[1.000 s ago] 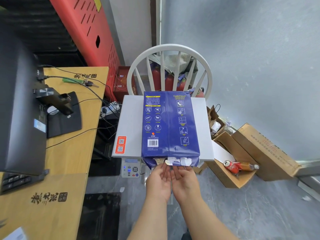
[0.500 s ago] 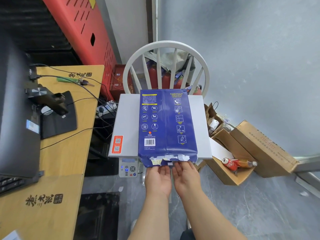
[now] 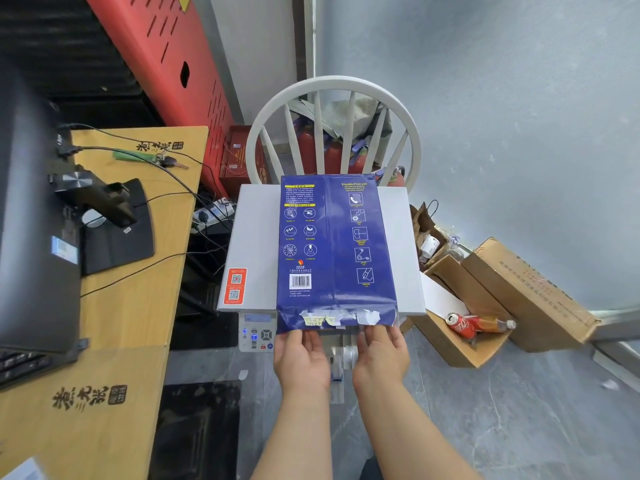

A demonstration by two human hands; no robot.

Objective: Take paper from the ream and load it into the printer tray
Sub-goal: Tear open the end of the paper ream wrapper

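Note:
A blue-wrapped ream of paper (image 3: 332, 244) lies lengthwise on the flat grey lid of the printer (image 3: 256, 244). The ream's near end is torn open and overhangs the lid's front edge. My left hand (image 3: 301, 358) and my right hand (image 3: 381, 355) are palm up at that torn end, one near each corner. Their fingertips are tucked under the ragged wrapper flap (image 3: 336, 318) and thumbs touch its outer edges. The printer's control panel (image 3: 258, 332) shows just left of my left hand. The lower front of the printer is mostly hidden behind my hands.
A white spindle-back chair (image 3: 332, 98) stands behind the printer. The wooden desk (image 3: 138, 306) with a monitor (image 3: 31, 237), cables and keys is to the left. Open cardboard boxes (image 3: 502, 299) holding a can and a bottle sit on the floor at right.
My hands, close together at the middle of the torn end, have spread apart towards its two corners. Their fingertips now sit under the wrapper flap.

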